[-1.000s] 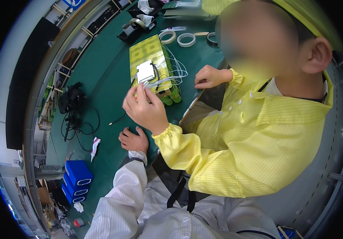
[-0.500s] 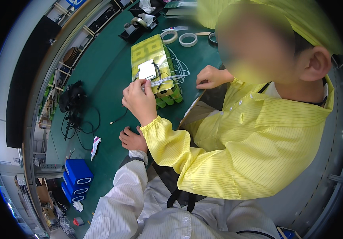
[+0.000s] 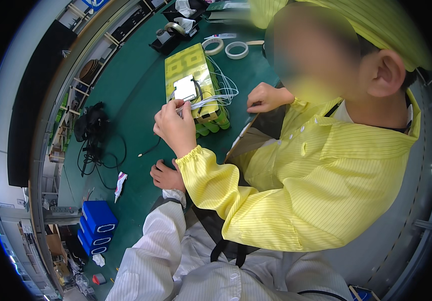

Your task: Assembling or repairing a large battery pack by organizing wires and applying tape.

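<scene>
My left hand (image 3: 166, 175), in a white sleeve, rests on the green table with its fingers loosely spread and nothing in them. My right hand is not in view. Beyond my left hand stands a battery pack (image 3: 188, 62) of green cylindrical cells with a yellow cover. A white square plate (image 3: 185, 88) lies on its top, and a bundle of thin white wires (image 3: 228, 90) loops off its right side. A co-worker's hand (image 3: 177, 125) in a yellow sleeve pinches the wires beside the plate. The co-worker's other hand (image 3: 264, 97) rests curled at the table edge.
Rolls of tape (image 3: 236, 50) and a black bin (image 3: 168, 42) stand at the back. A black cable bundle (image 3: 91, 123), a white tube (image 3: 120, 185) and blue boxes (image 3: 98, 220) lie to the left. The co-worker's yellow sleeve (image 3: 261, 210) crosses in front of me on the right.
The co-worker's head has shifted slightly to the left, and the pinching hand has barely moved. My left hand stays where it was.
</scene>
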The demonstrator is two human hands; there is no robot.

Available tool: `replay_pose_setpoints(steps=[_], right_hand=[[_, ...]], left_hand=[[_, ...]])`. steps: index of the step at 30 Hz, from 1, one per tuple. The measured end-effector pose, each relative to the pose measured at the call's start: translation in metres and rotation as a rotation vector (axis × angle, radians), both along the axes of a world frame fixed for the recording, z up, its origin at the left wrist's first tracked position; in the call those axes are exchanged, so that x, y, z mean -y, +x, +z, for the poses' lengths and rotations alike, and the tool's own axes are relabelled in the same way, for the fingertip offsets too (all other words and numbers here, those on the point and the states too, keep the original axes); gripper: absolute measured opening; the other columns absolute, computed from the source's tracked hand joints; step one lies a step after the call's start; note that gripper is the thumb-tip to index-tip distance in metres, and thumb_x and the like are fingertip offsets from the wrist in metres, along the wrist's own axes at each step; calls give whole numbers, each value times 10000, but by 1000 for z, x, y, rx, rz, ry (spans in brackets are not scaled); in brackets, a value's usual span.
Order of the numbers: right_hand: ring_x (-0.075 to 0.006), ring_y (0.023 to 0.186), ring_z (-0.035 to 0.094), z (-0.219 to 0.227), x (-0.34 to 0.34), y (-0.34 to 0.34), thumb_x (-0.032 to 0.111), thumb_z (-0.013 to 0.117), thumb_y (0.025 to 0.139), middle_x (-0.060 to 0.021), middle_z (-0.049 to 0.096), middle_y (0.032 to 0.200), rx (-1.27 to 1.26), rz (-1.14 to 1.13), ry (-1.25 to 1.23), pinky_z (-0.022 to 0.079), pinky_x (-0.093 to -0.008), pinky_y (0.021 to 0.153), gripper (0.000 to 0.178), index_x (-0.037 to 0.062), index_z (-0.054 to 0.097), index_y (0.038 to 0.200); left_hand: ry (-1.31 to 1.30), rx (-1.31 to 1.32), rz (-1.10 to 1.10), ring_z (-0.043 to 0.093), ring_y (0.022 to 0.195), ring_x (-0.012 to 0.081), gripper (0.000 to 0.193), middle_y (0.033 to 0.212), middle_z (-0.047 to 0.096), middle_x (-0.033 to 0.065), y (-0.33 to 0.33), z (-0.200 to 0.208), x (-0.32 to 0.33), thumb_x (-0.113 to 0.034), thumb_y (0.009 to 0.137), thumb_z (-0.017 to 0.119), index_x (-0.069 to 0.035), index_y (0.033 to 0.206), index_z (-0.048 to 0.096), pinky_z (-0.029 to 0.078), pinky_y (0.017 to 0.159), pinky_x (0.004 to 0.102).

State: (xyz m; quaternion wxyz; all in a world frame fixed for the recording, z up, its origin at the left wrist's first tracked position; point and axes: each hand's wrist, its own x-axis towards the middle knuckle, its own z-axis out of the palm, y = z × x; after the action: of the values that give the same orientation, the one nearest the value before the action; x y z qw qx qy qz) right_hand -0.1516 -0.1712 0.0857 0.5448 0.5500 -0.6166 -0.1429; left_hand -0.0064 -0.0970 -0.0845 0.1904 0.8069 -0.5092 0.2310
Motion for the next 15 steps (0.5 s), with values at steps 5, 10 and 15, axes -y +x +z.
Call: replay_pose_setpoints(steps=[5,10,15], right_hand=[[-135,1067,502,-1,1,1,384,660,942,94,592,965,203,176,144,311,-364,972,137,256,641,896],[-142,1059,507,6,-3,-3,378,660,940,87,594,969,286,218,175,317,-365,969,136,255,643,883],[-152,1059,503,14,-7,-8,379,668,933,70,578,960,351,307,109,329,-363,960,177,236,645,831]], left_hand=[[23,-13,8,478,1245,348,522,1247,545,158,1,1,-1,-471,843,669,-101,1193,557,393,996,492],[20,-10,13,477,1247,348,528,1248,545,158,2,0,-1,-475,838,674,-103,1194,558,392,996,492],[7,-20,11,476,1248,353,528,1252,544,165,0,3,-1,-469,832,672,-98,1191,562,385,999,492]])
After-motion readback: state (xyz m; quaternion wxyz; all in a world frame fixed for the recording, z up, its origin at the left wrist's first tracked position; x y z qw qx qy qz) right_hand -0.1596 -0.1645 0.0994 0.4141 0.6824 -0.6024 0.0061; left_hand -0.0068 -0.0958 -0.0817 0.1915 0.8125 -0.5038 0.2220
